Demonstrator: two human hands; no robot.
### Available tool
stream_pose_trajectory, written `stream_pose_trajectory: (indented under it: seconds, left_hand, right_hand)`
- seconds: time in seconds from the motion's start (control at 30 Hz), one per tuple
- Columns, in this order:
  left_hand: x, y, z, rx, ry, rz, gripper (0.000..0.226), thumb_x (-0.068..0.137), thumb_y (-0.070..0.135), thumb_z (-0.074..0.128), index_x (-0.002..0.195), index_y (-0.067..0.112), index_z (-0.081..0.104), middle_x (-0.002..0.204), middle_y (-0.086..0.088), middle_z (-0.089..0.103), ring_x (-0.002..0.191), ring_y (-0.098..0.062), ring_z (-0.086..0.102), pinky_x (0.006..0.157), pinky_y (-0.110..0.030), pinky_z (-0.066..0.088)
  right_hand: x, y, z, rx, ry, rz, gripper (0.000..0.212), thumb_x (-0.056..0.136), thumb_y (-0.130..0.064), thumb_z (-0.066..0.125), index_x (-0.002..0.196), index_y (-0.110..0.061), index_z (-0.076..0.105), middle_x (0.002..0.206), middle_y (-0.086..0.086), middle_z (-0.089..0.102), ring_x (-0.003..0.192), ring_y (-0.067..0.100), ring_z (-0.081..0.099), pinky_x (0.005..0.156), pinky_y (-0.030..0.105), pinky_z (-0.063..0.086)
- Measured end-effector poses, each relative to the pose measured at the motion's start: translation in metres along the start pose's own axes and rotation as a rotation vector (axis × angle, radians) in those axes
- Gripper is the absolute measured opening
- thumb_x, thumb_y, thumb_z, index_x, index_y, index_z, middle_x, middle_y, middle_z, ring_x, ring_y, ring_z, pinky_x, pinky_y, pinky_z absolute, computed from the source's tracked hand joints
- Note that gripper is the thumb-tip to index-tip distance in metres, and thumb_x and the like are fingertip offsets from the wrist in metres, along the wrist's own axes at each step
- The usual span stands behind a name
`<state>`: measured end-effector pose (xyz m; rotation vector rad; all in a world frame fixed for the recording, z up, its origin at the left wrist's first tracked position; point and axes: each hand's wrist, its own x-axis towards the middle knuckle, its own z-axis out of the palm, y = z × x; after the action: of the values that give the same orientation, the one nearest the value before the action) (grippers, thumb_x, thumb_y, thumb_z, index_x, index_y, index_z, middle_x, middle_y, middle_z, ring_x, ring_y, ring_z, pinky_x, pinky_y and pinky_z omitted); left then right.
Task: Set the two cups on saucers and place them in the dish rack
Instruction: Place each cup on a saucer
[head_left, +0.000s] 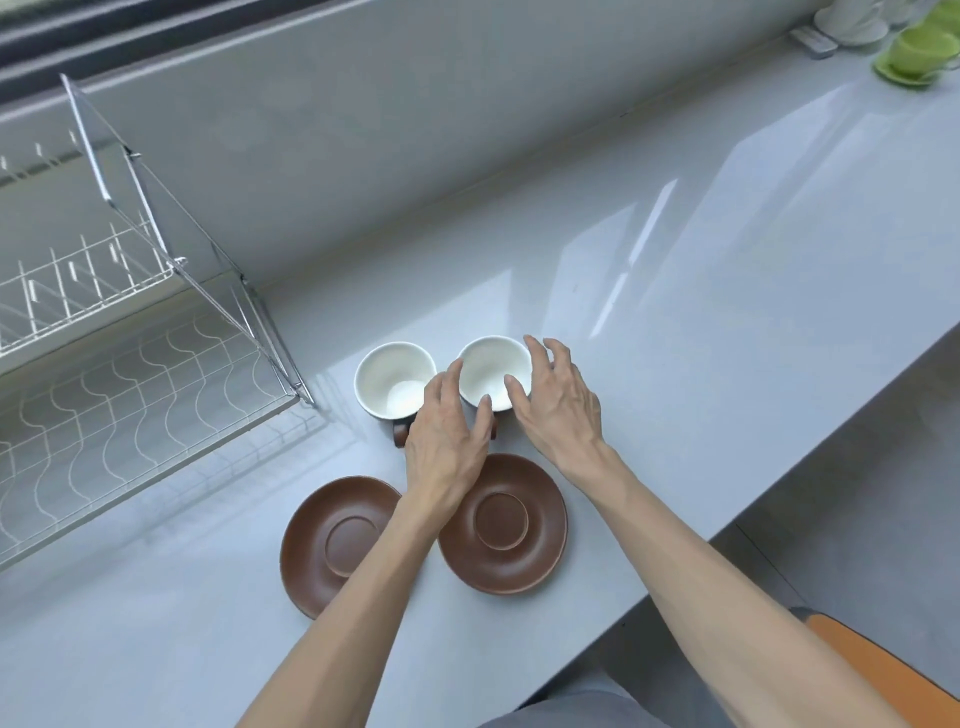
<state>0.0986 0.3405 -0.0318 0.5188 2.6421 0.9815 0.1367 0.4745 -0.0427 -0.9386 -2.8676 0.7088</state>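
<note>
Two cups, brown outside and white inside, stand side by side on the grey counter: the left cup (390, 378) and the right cup (491, 365). Both hands flank the right cup. My left hand (448, 435) is open at its left side, fingertips near the rim, partly covering both cups' handles. My right hand (558, 402) is open at its right side, thumb on the near rim, fingers spread. Two brown saucers lie nearer to me: the left saucer (322, 540), partly under my left forearm, and the right saucer (506, 525). The wire dish rack (130, 374) stands at the left.
Green cups on saucers (919, 54) and white crockery (852, 23) sit at the far right of the counter. The counter's front edge runs diagonally at the right, with floor and an orange seat (878, 670) below. A wall backs the counter.
</note>
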Motion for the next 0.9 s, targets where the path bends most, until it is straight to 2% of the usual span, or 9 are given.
stream_pose_trajectory:
  seconds: [0.1, 0.3, 0.4, 0.43, 0.5, 0.6, 0.67, 0.77, 0.9]
  left_hand:
    - [0.009, 0.000, 0.004, -0.101, -0.040, -0.087, 0.061, 0.101, 0.037, 0.051, 0.156, 0.021, 0.030, 0.155, -0.004, 0.044, 0.133, -0.026, 0.053, 0.110, -0.043, 0.041]
    - [0.024, 0.001, 0.008, -0.139, -0.076, -0.197, 0.059, 0.103, 0.029, 0.044, 0.157, 0.013, 0.027, 0.128, -0.012, 0.064, 0.123, -0.028, 0.055, 0.102, -0.042, 0.039]
    - [0.030, 0.000, 0.009, -0.141, -0.107, -0.209, 0.031, 0.101, 0.024, 0.042, 0.128, 0.009, 0.048, 0.087, -0.016, 0.064, 0.089, -0.035, 0.059, 0.080, -0.042, 0.043]
    - [0.031, -0.002, 0.009, -0.139, -0.122, -0.224, 0.019, 0.100, 0.023, 0.041, 0.112, 0.009, 0.047, 0.078, -0.016, 0.059, 0.079, -0.037, 0.056, 0.073, -0.043, 0.042]
    - [0.031, -0.001, 0.007, -0.177, -0.165, -0.248, 0.014, 0.097, 0.022, 0.041, 0.102, 0.009, 0.042, 0.071, -0.011, 0.054, 0.075, -0.037, 0.058, 0.072, -0.045, 0.046]
    - [0.031, 0.005, 0.005, -0.315, -0.186, -0.297, 0.018, 0.095, 0.018, 0.042, 0.110, 0.007, 0.046, 0.067, 0.003, 0.049, 0.054, -0.008, 0.060, 0.076, -0.041, 0.049]
    - [0.031, 0.006, 0.003, -0.347, -0.184, -0.318, 0.015, 0.095, 0.016, 0.044, 0.108, 0.009, 0.048, 0.068, 0.006, 0.048, 0.044, 0.001, 0.056, 0.074, -0.037, 0.048]
    - [0.031, 0.002, 0.003, -0.385, -0.209, -0.325, 0.022, 0.085, 0.024, 0.045, 0.103, 0.012, 0.050, 0.071, 0.003, 0.051, 0.057, -0.009, 0.062, 0.088, -0.047, 0.058]
    - [0.029, -0.003, 0.000, -0.388, -0.220, -0.326, 0.031, 0.077, 0.030, 0.043, 0.105, 0.019, 0.052, 0.081, 0.000, 0.059, 0.075, -0.025, 0.066, 0.091, -0.052, 0.057]
  right_hand:
    - [0.009, -0.001, 0.003, 0.037, -0.046, 0.016, 0.057, 0.100, -0.039, 0.042, 0.151, -0.019, 0.028, 0.150, 0.007, 0.036, 0.112, 0.034, 0.059, 0.085, 0.041, 0.047]
    - [0.019, -0.004, 0.010, 0.059, -0.108, 0.089, 0.050, 0.103, -0.027, 0.034, 0.152, -0.016, 0.026, 0.137, 0.015, 0.051, 0.113, 0.041, 0.056, 0.091, 0.045, 0.043]
    - [0.021, -0.004, 0.014, 0.084, -0.106, 0.105, 0.049, 0.102, -0.019, 0.035, 0.150, -0.014, 0.028, 0.124, 0.018, 0.060, 0.110, 0.041, 0.057, 0.087, 0.044, 0.043]
    - [0.022, -0.004, 0.014, 0.096, -0.104, 0.113, 0.050, 0.100, -0.015, 0.035, 0.150, -0.014, 0.029, 0.120, 0.019, 0.062, 0.107, 0.042, 0.057, 0.085, 0.043, 0.043]
    - [0.022, -0.005, 0.011, 0.126, -0.109, 0.135, 0.054, 0.095, -0.006, 0.035, 0.149, -0.014, 0.032, 0.114, 0.021, 0.064, 0.104, 0.042, 0.058, 0.083, 0.042, 0.043]
    - [0.022, -0.006, 0.007, 0.170, -0.119, 0.166, 0.057, 0.092, 0.000, 0.034, 0.147, -0.014, 0.034, 0.112, 0.022, 0.064, 0.102, 0.043, 0.058, 0.082, 0.042, 0.044]
    - [0.021, -0.007, 0.007, 0.188, -0.122, 0.182, 0.058, 0.091, 0.000, 0.033, 0.146, -0.015, 0.035, 0.112, 0.023, 0.064, 0.101, 0.043, 0.057, 0.080, 0.040, 0.044]
    - [0.018, -0.009, 0.005, 0.197, -0.123, 0.201, 0.058, 0.090, 0.000, 0.033, 0.146, -0.016, 0.037, 0.113, 0.024, 0.063, 0.101, 0.044, 0.057, 0.078, 0.039, 0.043]
    - [0.012, -0.011, 0.002, 0.191, -0.113, 0.200, 0.059, 0.090, 0.001, 0.033, 0.146, -0.015, 0.036, 0.114, 0.024, 0.063, 0.102, 0.044, 0.057, 0.081, 0.041, 0.044]
